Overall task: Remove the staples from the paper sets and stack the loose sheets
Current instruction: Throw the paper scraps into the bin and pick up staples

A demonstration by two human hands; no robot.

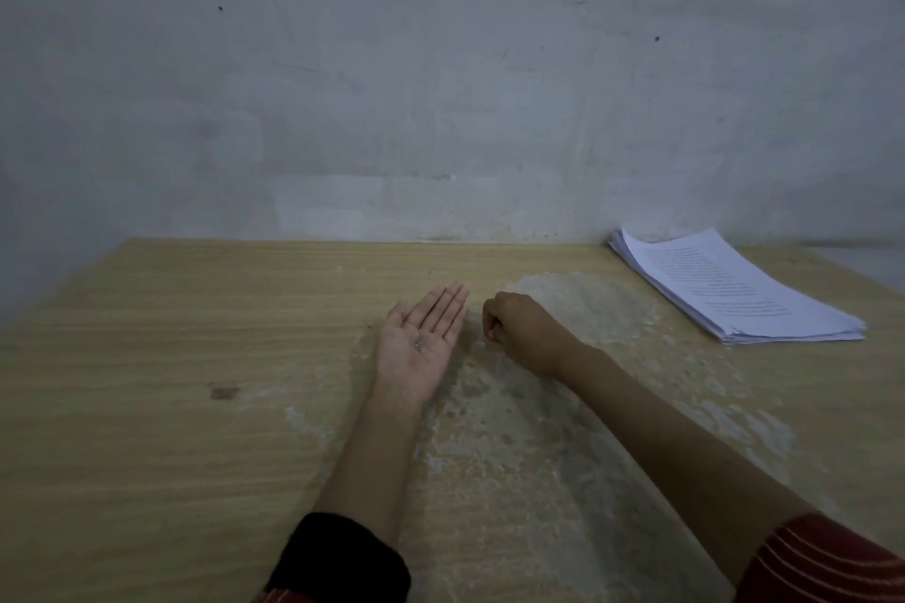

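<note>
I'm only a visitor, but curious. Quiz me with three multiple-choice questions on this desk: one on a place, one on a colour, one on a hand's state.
1. Where does the paper stack lie?
A) at the far right of the table, near the wall
B) on the floor
C) at the near left edge

2. What colour is the left sleeve cuff?
A) white
B) black
C) yellow

3. How is the left hand held?
A) clenched in a fist
B) flat, palm up
C) gripping the sheets

Answers:
1 A: the stack sits at the far right, close to the wall.
2 B: the cuff is plainly black.
3 B: its fingers are straight and a small staple lies on the palm. It is the right hand that is curled.
</note>
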